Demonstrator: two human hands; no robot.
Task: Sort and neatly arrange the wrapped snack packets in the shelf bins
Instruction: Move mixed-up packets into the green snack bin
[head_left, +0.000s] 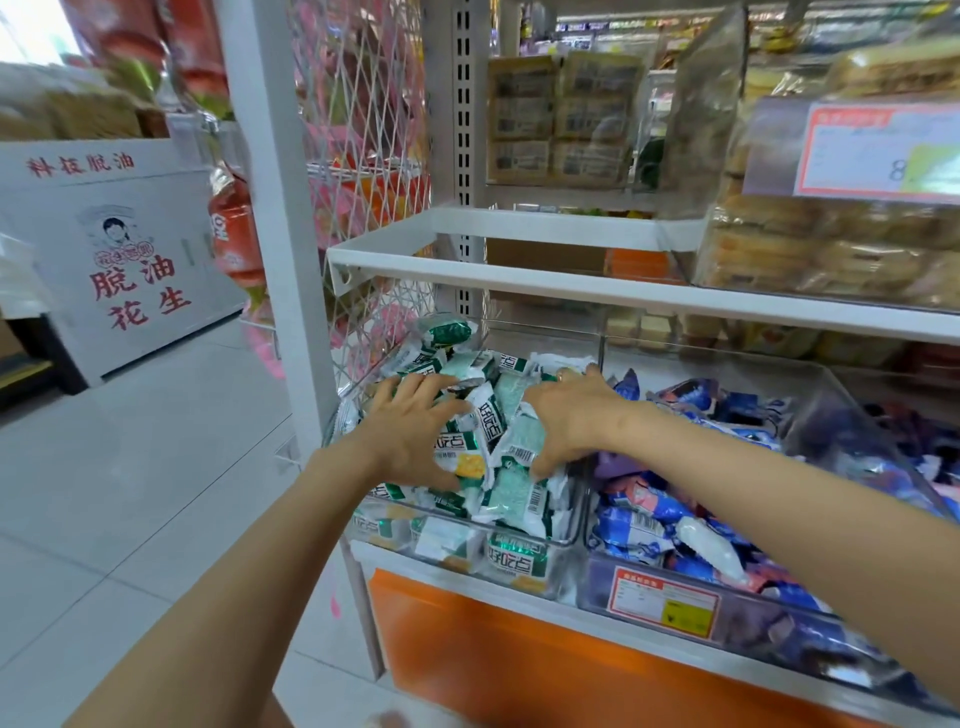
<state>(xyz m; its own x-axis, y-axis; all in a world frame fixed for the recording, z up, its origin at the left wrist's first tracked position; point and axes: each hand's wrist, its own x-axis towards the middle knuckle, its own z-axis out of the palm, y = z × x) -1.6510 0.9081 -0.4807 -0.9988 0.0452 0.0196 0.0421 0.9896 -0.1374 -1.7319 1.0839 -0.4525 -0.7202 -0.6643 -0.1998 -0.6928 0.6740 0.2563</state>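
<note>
A clear plastic bin (524, 558) on the lower shelf is heaped with green-and-white snack packets (506, 415). My left hand (410, 428) lies spread on the left side of the heap, fingers straight, thumb down toward the bin's front. My right hand (569, 415) rests on the right side of the heap, fingers bent over the packets and thumb low against them. Between the two hands several packets bunch up. A second clear bin (623, 597) to the right holds blue and purple packets (691, 525).
A white shelf board (571, 291) runs just above the bins. Boxed pastries (831, 244) and a price card (878, 150) sit on it at right. A white post (270, 208) and wire mesh (363, 156) stand left of the bin; a white display box (119, 260) is on the tiled floor.
</note>
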